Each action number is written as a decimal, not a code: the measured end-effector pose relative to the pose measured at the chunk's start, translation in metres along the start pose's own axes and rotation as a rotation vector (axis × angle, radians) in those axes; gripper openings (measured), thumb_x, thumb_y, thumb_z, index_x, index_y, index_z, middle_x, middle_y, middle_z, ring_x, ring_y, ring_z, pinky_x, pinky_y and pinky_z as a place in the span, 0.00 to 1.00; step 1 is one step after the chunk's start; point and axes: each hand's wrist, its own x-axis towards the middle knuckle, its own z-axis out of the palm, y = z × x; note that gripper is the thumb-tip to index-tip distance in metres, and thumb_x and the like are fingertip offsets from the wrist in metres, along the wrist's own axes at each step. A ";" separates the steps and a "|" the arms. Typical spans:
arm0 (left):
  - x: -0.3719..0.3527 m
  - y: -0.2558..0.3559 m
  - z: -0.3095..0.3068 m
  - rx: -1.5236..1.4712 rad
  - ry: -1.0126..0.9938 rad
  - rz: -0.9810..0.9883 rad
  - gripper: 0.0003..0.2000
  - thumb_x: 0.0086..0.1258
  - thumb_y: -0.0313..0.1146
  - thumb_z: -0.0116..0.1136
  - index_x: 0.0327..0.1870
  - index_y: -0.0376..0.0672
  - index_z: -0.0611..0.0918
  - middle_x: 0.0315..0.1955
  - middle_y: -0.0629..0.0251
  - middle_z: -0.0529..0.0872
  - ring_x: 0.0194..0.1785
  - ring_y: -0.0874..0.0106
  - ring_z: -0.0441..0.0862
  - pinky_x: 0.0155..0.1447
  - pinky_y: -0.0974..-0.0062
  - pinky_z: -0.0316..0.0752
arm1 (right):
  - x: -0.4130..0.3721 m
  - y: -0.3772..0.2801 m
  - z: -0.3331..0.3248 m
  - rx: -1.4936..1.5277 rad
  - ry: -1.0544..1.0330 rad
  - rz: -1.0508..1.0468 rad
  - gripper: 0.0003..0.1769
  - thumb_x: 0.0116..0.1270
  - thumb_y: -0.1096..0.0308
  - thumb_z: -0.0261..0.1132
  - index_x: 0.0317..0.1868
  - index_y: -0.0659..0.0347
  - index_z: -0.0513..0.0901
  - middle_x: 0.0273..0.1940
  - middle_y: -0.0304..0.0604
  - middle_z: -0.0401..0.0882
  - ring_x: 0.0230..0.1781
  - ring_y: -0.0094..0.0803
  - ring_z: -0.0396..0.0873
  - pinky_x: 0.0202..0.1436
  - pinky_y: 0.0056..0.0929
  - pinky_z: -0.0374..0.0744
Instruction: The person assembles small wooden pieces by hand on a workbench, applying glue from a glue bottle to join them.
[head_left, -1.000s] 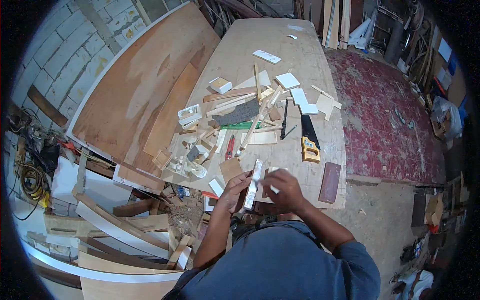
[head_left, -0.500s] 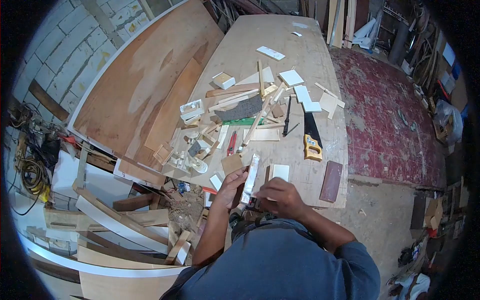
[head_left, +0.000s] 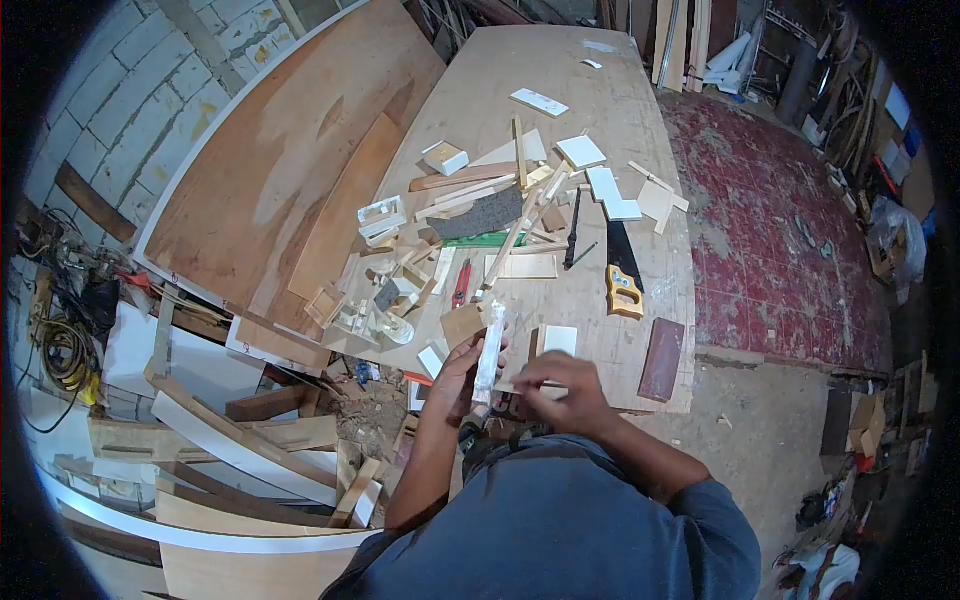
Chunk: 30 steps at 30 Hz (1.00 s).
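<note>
My left hand (head_left: 458, 378) is wrapped around a narrow white piece (head_left: 489, 358), holding it upright and slightly tilted in front of my body. The face of the piece looks uneven and shiny. Just to its right is my right hand (head_left: 564, 390), fingers curled in a pinch close to the lower part of the piece; what they hold is too small to make out. Beyond my hands on the table (head_left: 610, 345) are a white block (head_left: 560, 341), a brown square of board (head_left: 462, 322) and a red utility knife (head_left: 462, 284).
A handsaw (head_left: 625, 290) with a yellow handle and a dark reddish block (head_left: 662, 360) lie on the right. Wood offcuts, a grey abrasive sheet (head_left: 480, 215) and white boards (head_left: 582, 152) pile up mid-table. A large plywood sheet (head_left: 270, 150) leans along the left side.
My left hand and the white piece have shifted slightly left and stand more upright. My right hand has moved a little to the right, away from the piece.
</note>
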 end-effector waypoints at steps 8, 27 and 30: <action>0.004 -0.009 -0.004 -0.219 -0.298 -0.002 0.21 0.75 0.39 0.53 0.65 0.39 0.70 0.48 0.59 0.81 0.43 0.71 0.80 0.44 0.76 0.81 | 0.009 0.056 0.008 0.634 0.349 0.684 0.06 0.64 0.79 0.67 0.41 0.67 0.84 0.32 0.39 0.83 0.30 0.21 0.79 0.34 0.21 0.78; 0.004 -0.006 0.016 -0.160 -0.115 0.027 0.20 0.71 0.38 0.60 0.59 0.39 0.72 0.44 0.62 0.78 0.42 0.72 0.77 0.38 0.80 0.79 | 0.003 0.058 0.013 0.744 0.295 0.707 0.05 0.64 0.78 0.67 0.41 0.67 0.83 0.32 0.39 0.82 0.29 0.22 0.78 0.33 0.23 0.78; 0.004 -0.007 0.013 -0.122 -0.135 0.003 0.19 0.75 0.38 0.53 0.64 0.42 0.71 0.46 0.63 0.82 0.43 0.73 0.81 0.43 0.76 0.82 | 0.002 0.058 0.011 0.734 0.290 0.709 0.05 0.64 0.78 0.67 0.41 0.67 0.83 0.31 0.39 0.82 0.29 0.21 0.78 0.33 0.23 0.78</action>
